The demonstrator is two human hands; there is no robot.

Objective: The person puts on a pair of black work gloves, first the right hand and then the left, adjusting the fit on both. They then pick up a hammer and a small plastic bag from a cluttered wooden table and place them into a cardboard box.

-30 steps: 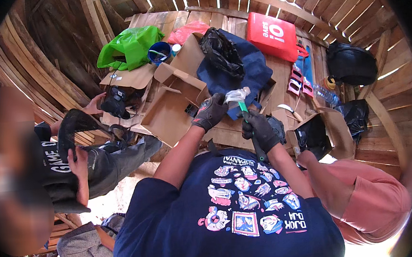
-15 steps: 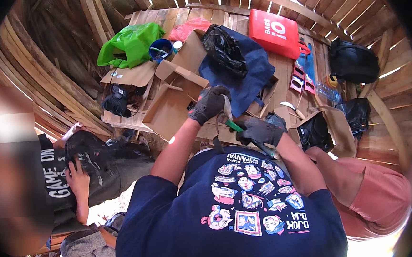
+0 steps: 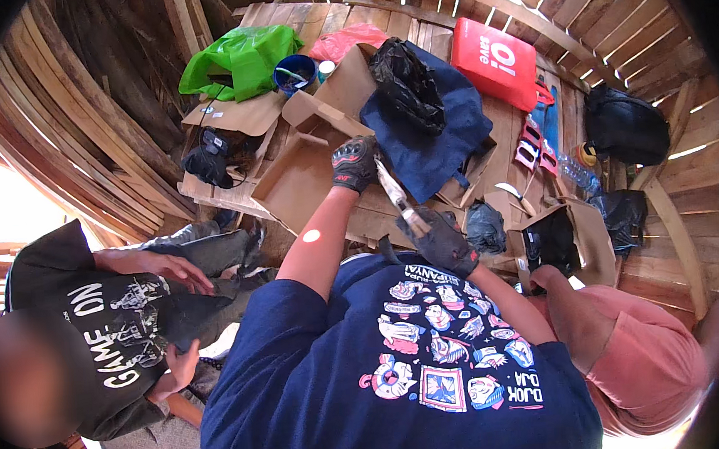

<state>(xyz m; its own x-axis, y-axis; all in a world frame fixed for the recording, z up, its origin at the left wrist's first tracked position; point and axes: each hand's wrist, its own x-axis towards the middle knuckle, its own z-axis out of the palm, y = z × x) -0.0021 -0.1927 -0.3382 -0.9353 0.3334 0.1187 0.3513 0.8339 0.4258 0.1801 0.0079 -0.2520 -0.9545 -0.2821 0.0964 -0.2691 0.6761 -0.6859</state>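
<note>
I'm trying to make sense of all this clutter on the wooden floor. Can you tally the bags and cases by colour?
Green plastic bag: 1
Red flat case: 1
Black backpack: 1
Black plastic bag on the blue cloth: 1
Total: 4

The gloved left hand and right hand hold a slim tool between them.

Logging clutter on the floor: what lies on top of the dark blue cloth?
A crumpled black plastic bag lies on the upper part of the dark blue cloth. The bag's contents, and whatever is under the cloth, are covered and cannot be seen.
</note>
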